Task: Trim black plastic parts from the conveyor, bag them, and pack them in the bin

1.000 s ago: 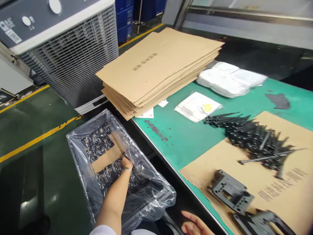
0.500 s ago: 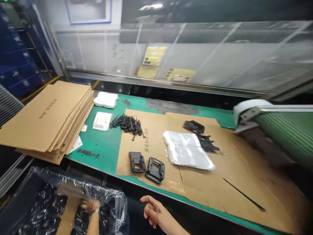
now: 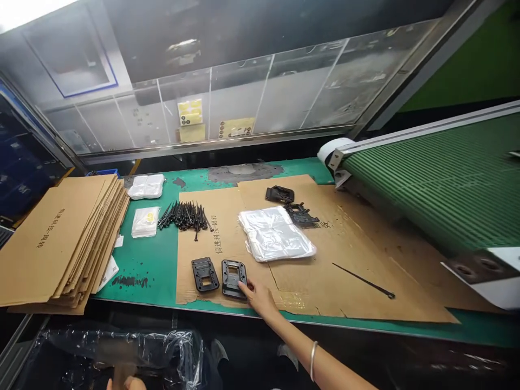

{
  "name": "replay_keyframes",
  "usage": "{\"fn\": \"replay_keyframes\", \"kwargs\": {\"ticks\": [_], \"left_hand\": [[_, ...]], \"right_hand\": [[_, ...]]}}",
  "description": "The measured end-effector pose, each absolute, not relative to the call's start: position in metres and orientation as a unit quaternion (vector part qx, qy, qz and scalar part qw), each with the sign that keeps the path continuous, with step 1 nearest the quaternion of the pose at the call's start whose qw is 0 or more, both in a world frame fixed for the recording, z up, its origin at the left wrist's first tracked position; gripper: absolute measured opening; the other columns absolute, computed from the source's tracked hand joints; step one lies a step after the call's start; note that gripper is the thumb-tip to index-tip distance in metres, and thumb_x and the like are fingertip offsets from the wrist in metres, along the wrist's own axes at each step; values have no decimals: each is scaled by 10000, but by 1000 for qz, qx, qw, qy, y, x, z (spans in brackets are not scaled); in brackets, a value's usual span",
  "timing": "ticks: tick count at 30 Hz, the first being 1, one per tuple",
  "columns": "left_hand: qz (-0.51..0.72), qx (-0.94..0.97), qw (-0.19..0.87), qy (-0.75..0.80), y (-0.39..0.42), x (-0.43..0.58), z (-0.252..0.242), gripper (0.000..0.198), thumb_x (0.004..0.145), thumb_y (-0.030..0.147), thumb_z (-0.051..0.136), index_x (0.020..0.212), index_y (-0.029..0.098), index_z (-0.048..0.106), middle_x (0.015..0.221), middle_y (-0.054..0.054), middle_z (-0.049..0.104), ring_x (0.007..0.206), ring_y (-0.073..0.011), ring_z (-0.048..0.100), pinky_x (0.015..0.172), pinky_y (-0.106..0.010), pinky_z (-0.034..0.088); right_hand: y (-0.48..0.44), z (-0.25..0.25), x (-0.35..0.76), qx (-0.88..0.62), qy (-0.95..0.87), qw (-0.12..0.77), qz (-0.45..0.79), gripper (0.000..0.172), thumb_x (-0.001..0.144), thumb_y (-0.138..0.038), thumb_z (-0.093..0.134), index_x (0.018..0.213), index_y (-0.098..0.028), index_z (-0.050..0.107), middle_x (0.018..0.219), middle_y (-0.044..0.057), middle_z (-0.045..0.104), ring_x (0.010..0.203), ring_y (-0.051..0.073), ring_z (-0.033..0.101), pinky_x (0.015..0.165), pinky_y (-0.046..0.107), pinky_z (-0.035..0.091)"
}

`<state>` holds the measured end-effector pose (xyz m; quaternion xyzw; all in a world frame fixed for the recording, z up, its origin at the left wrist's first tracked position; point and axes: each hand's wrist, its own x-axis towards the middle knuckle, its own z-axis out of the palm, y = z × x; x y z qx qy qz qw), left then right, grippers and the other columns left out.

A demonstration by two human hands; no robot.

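Observation:
My right hand reaches onto the cardboard sheet and its fingertips touch the right one of two black plastic frame parts; the other frame part lies just left of it. The fingers are stretched out and hold nothing. My left hand barely shows at the bottom edge, down in the plastic-lined bin; its fingers are hidden. A stack of clear plastic bags lies beyond the right hand.
A pile of black cable ties, two more black parts and a single loose tie lie on the cardboard. Flat cartons are stacked at the left. A green conveyor belt runs along the right.
The view swung up from the bin to the table. My right hand rose from below the table edge onto the cardboard and reached the black frame part. My left hand stayed in the bin.

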<state>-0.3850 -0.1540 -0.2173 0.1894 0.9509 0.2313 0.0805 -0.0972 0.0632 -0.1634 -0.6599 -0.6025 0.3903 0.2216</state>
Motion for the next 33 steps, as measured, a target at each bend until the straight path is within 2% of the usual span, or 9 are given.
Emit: {"fn": "replay_keyframes", "kwargs": {"ticks": [3,5,10,13,15,19,24,29,33], "left_hand": [[361,134,84,919,-126,-343,-194,302,669,275,455,940,209,571,785,-86,657,832,-288,626,674,-405,496],[557,98,261,782,-99,-292,-172,365,669,390,551,965,177,570,888,-109,668,823,-249,627,695,-361,490],[572,4,638,515,-47,-150,-111,398,616,324,708,960,148,612,911,-103,679,914,-233,614,800,-333,452],[561,-135,662,479,-32,-104,-84,88,687,172,627,756,117,628,726,-68,679,687,-168,638,669,-270,483],[530,-225,667,472,-24,-87,-69,78,736,138,559,676,104,596,610,-52,646,527,-116,592,534,-220,465],[535,-308,662,426,-15,-58,-40,87,765,90,492,716,89,564,603,-46,620,511,-83,558,484,-179,454],[553,-369,661,348,-15,-18,-19,107,789,104,460,730,78,545,630,-42,582,546,-79,543,500,-182,472],[570,-400,641,324,-17,2,-11,126,806,121,445,739,77,542,634,-34,547,577,-91,546,503,-189,474],[569,-401,631,343,-12,4,-11,156,824,136,432,737,71,545,638,-38,548,579,-93,543,523,-198,484]], "right_hand": [[60,-144,-80,-635,-629,221,390,260,697,-384,423,518,-200,463,486,-8,477,514,156,477,516,266,327],[49,-126,-63,-612,-651,224,390,267,696,-381,433,502,-198,453,477,-18,454,502,142,450,506,258,309],[17,-86,-16,-502,-732,217,406,229,741,-351,477,603,-184,550,572,-8,534,548,134,468,513,243,331],[24,-87,33,-434,-784,222,383,264,834,-377,411,829,-195,602,735,20,609,649,147,536,566,239,403],[42,-100,78,-517,-778,237,267,302,878,-338,328,944,-189,582,839,63,617,748,174,554,641,270,433],[79,-146,165,-661,-720,192,87,271,830,-253,336,804,-116,569,800,202,563,776,313,508,625,426,400],[79,-172,200,-622,-754,171,125,222,815,-240,364,612,-202,444,628,117,551,651,269,538,572,378,412],[38,-119,177,-480,-766,340,259,136,903,-219,295,887,-203,430,613,0,561,530,135,553,511,227,438],[16,-67,154,-334,-825,401,219,192,917,-192,284,929,-191,477,657,14,569,569,126,534,538,223,419]]}}
